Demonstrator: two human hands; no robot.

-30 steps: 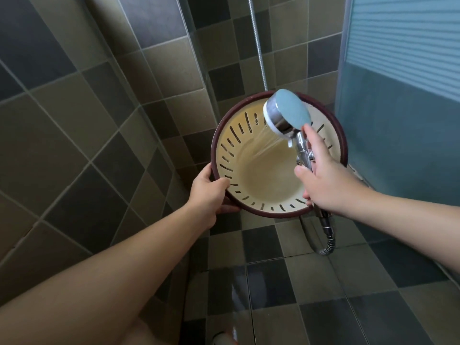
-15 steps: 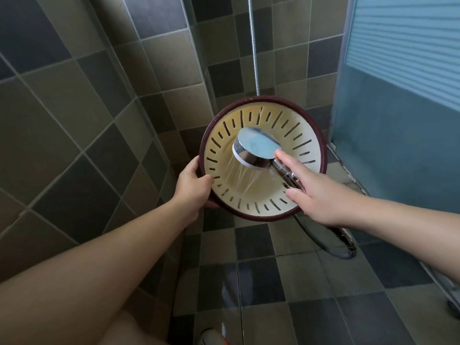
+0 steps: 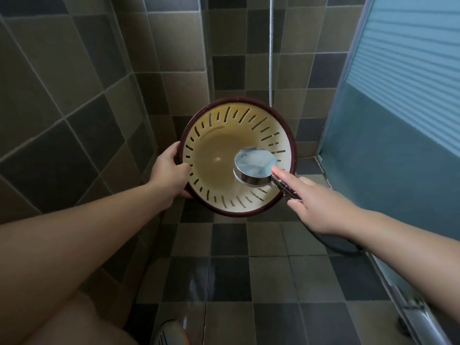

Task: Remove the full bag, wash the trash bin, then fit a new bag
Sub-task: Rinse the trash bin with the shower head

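We see the trash bin [image 3: 219, 155] held up off the tiled floor [image 3: 229, 277], its mouth tipped toward us, in the corner where two tiled walls [image 3: 82, 78] meet. The left hand [image 3: 170, 171] grips the bin's left rim. The shower head [image 3: 255, 168] sits inside the bin's mouth, toward its right side, with the right hand [image 3: 311, 205] holding its handle just outside the lower right rim (index finger laid along the handle toward the head). A hose [image 3: 271, 51] hangs behind the bin. A door panel [image 3: 398, 120] stands to the right.
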